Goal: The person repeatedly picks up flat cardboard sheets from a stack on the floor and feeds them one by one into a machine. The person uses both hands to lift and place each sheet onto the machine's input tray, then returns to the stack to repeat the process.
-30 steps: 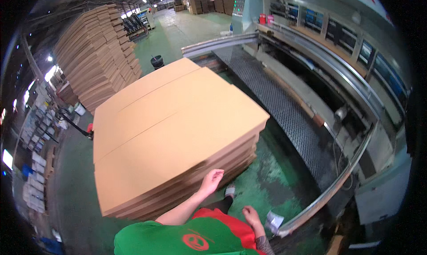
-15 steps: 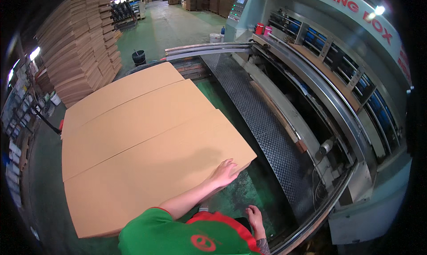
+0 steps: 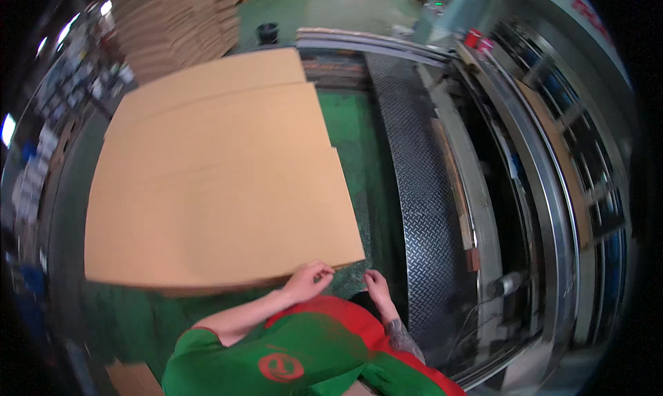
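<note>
Large flat tan cardboard sheets (image 3: 221, 196) lie in front of me in overlapping stacks, stepped at their right edges. My left hand (image 3: 309, 283) is at the near edge of the closest stack, close to its right corner. Its fingers are curled toward the thumb, and I see nothing between them; whether they touch the edge cannot be made out. To the right, just past that corner, my right hand (image 3: 378, 287) hangs over the floor. The fingers of that hand are bent in, holding nothing visible, and it is apart from the cardboard.
A dark tread-plate walkway (image 3: 431, 209) runs along the right, beside a long machine with metal rails (image 3: 545, 209). A rail (image 3: 373, 42) crosses the far side. Tall cardboard piles (image 3: 173, 23) and a black bucket (image 3: 268, 33) stand beyond. A brown piece (image 3: 135, 379) lies lower left.
My view has turned to the right and down. My left hand has come off the top of the sheet to its near edge, fingers curling. My right hand has come up closer to it.
</note>
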Action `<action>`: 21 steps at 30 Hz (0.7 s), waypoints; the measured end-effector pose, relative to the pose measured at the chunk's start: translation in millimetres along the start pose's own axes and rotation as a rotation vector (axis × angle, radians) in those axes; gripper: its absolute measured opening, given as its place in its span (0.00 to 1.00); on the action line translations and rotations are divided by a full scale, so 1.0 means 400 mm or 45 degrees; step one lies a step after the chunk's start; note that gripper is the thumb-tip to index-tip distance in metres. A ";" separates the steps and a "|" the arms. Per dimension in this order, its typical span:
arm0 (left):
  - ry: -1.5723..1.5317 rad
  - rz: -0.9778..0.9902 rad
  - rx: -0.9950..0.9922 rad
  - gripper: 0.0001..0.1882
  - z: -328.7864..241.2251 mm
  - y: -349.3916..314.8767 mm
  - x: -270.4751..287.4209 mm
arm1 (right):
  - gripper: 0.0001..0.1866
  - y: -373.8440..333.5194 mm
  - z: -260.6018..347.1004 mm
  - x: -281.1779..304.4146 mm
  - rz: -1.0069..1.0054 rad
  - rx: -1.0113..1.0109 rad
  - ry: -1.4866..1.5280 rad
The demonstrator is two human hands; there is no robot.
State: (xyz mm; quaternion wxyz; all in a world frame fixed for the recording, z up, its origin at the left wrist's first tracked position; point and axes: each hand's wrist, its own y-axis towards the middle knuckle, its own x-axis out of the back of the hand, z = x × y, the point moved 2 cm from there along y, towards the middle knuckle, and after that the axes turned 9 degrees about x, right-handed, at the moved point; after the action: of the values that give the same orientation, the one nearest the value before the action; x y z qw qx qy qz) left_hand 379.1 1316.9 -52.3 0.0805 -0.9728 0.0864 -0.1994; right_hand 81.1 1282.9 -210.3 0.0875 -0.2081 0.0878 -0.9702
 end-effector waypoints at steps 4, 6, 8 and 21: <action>-0.407 -0.282 0.340 0.15 -0.057 0.091 -0.170 | 0.20 0.181 -0.005 0.228 0.294 0.091 -0.241; -0.636 -0.391 0.464 0.15 -0.095 0.132 -0.224 | 0.20 0.256 -0.010 0.334 0.312 0.181 -0.273; -0.752 -0.442 0.607 0.16 -0.130 0.175 -0.273 | 0.19 0.332 -0.039 0.435 0.274 0.162 -0.183; 0.880 -0.954 0.543 0.34 -0.114 0.408 -0.161 | 0.19 0.545 -0.197 0.477 0.497 -0.157 -0.357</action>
State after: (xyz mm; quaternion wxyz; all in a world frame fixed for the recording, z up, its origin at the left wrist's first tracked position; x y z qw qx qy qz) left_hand 280.2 1165.4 -66.4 0.1663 -0.7771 -0.2864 -0.5351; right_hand -94.2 1042.8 -252.0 0.2719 -0.3246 0.1723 -0.8894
